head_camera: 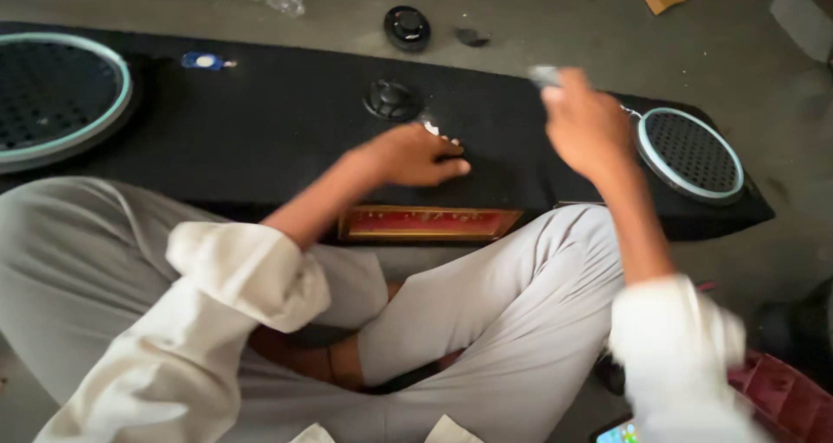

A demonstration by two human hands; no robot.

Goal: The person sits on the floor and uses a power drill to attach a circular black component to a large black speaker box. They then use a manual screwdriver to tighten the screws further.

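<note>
Black felt covers the long speaker board (286, 122) spanning the middle of the frame. The left hand (416, 155) presses flat, fingers loosely curled, on small white bits (438, 132) near the round black tweeter (392, 99) at centre. The right hand (586, 122), upper right, is closed around a small grey object (545, 76), blurred. A slip there could, I judge, strike the mesh speaker grille (691, 154) just beside it.

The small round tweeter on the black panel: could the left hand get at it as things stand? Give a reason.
Probably yes. The left hand rests on the black panel just below the tweeter, with nothing between them.
</note>
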